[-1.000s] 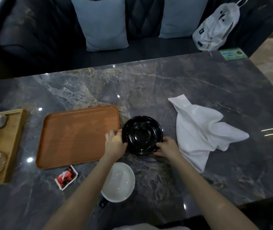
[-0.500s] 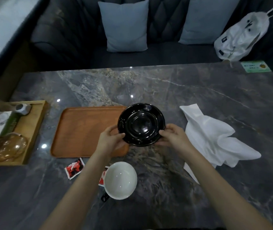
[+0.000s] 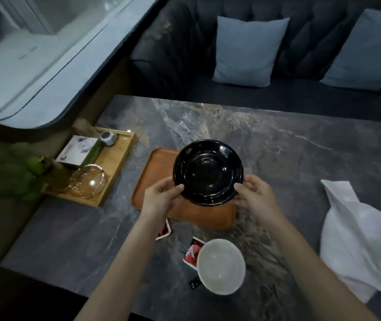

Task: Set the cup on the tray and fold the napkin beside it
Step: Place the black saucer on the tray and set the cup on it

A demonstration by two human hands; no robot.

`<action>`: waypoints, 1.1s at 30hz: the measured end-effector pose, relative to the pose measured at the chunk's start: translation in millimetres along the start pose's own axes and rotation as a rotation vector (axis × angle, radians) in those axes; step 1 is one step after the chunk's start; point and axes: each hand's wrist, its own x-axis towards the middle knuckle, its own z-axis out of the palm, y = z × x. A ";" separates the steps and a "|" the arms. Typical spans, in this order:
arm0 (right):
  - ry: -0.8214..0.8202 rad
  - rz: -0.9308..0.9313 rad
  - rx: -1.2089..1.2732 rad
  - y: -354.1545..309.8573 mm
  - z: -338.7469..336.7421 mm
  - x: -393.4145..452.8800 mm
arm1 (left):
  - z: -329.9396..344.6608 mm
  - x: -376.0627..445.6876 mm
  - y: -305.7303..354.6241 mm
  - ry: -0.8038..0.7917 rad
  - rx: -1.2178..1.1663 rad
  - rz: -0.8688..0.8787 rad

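Both hands, the left hand [image 3: 161, 195] and right hand [image 3: 255, 195], are pinching opposite rims of a glossy black round saucer [image 3: 208, 172], holding it level above the orange-brown wooden tray [image 3: 152, 172], probably to seat the cup. The white ceramic cup [image 3: 220, 266] is sitting untouched on the table nearer than the tray, and the crumpled white cloth napkin [image 3: 360, 239] is lying unfolded, well to the tray's right.

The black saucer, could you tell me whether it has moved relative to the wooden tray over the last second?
Yes. The black saucer moved leftward, from the table beside the wooden tray to above its right part, gripped by both hands.
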 end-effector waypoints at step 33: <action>0.215 0.120 -0.504 90.3 140.3 92.0 | -110.3 122.4 -7.3 0.184 0.369 -0.127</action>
